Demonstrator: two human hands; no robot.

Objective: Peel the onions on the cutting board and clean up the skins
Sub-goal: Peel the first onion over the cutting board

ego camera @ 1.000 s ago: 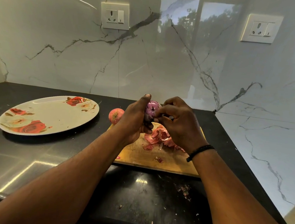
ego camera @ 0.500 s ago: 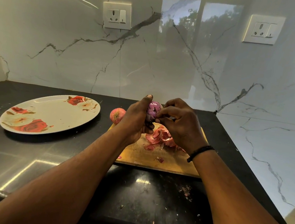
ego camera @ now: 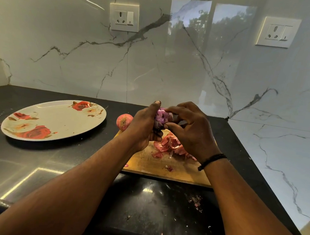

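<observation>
My left hand (ego camera: 142, 127) grips a purple, partly peeled onion (ego camera: 159, 117) above the wooden cutting board (ego camera: 157, 168). My right hand (ego camera: 190, 131) pinches the onion's skin with thumb and fingertips from the right side. Below the hands a pile of pink onion skins (ego camera: 168, 144) lies on the board. An unpeeled reddish onion (ego camera: 124, 121) sits at the board's far left corner, partly hidden by my left hand.
A large floral plate (ego camera: 54, 119) lies on the black counter (ego camera: 34, 159) to the left. Small skin scraps (ego camera: 195, 203) dot the counter near the front edge. Marble walls close the back and right, with two sockets (ego camera: 124, 17) above.
My right hand's fingers have shifted up over the top of the onion. The onion and left hand stay in about the same place.
</observation>
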